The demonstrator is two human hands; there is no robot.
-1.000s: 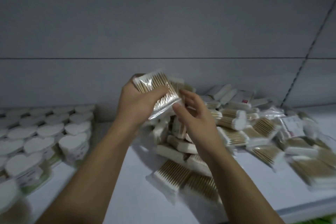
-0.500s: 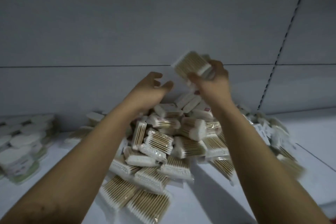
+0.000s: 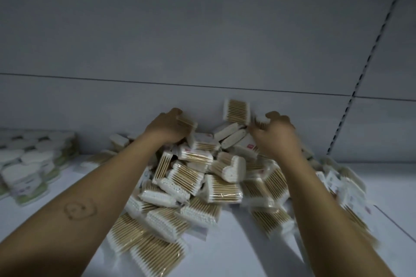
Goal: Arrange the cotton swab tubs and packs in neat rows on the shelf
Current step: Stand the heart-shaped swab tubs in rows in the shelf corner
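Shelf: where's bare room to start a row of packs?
Bare shelf in front, between the left forearm and right forearm; a strip between the heart-shaped tubs and the pile; and right of the pile by the front edge. From the pile's middle back to the wall it's crowded.

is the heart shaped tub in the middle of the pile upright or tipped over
Tipped over. The heart tub lies on its side atop the loose packs, its heart-shaped end facing the camera, not upward.
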